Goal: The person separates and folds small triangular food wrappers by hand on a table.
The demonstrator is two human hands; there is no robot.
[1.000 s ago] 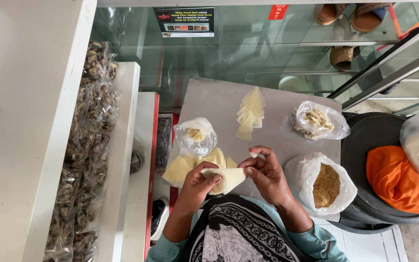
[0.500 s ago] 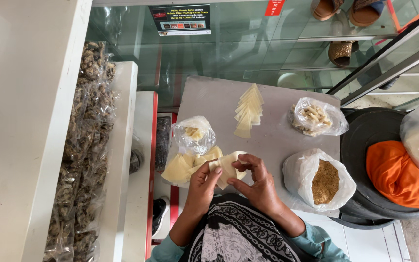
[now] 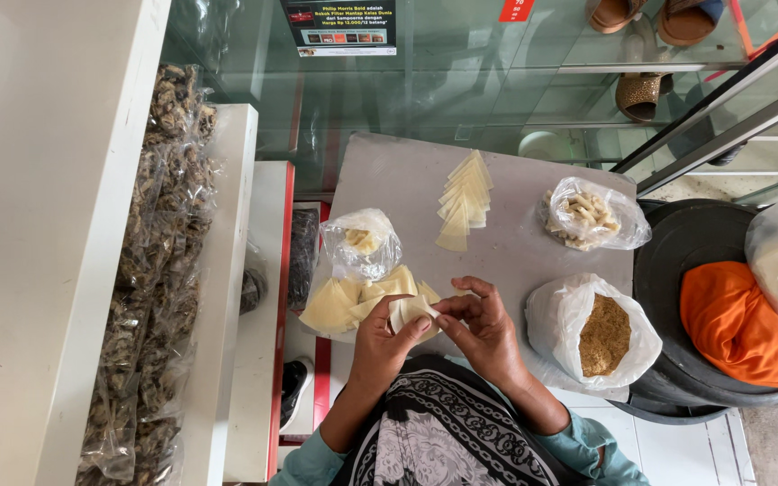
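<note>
Looking down at frame centre, I see my left hand (image 3: pixel 382 340) and right hand (image 3: pixel 483 328) both pinching one pale wrapper (image 3: pixel 410 310), fingertips clamped on its edges. It sits just above my lap, beside a heap of wrappers (image 3: pixel 339 304) left of centre; the filling bag (image 3: pixel 598 335) lies right.

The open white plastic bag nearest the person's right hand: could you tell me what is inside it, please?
The white plastic bag holds a heap of fine brown granular filling, seen through its open mouth. How deep the heap goes is hidden by the bag's folded sides.
</note>
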